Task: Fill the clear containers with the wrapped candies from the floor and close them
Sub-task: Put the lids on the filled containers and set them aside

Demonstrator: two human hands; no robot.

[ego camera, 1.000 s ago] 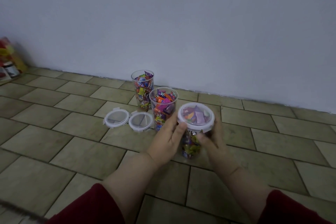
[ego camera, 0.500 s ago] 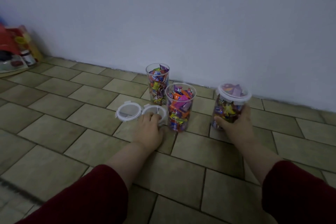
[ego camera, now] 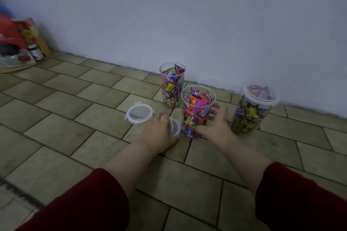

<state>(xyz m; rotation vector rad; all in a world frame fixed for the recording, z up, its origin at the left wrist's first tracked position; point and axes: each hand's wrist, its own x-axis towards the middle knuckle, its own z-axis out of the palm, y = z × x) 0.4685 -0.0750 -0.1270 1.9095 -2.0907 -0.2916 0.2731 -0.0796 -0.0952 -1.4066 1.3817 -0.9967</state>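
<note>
Three clear containers full of wrapped candies stand on the tiled floor near the wall. The right container [ego camera: 251, 110] has its white-rimmed lid on. The middle container [ego camera: 197, 112] and the rear container [ego camera: 172, 85] are uncovered. My right hand [ego camera: 214, 124] is at the middle container's right side, fingers spread around it. My left hand [ego camera: 159, 129] grips a loose lid [ego camera: 175, 126] just left of that container. A second loose lid [ego camera: 139, 112] lies flat further left.
A pale wall runs close behind the containers. Red and yellow packages and a small jar [ego camera: 22, 43] sit in the far left corner. A dark strip [ego camera: 16, 191] crosses the floor at the lower left. Bare tiles stretch in front of me.
My right hand let go of the lidded container, which now stands by the wall, and moved left to the middle container. My left hand closed on the nearer loose lid.
</note>
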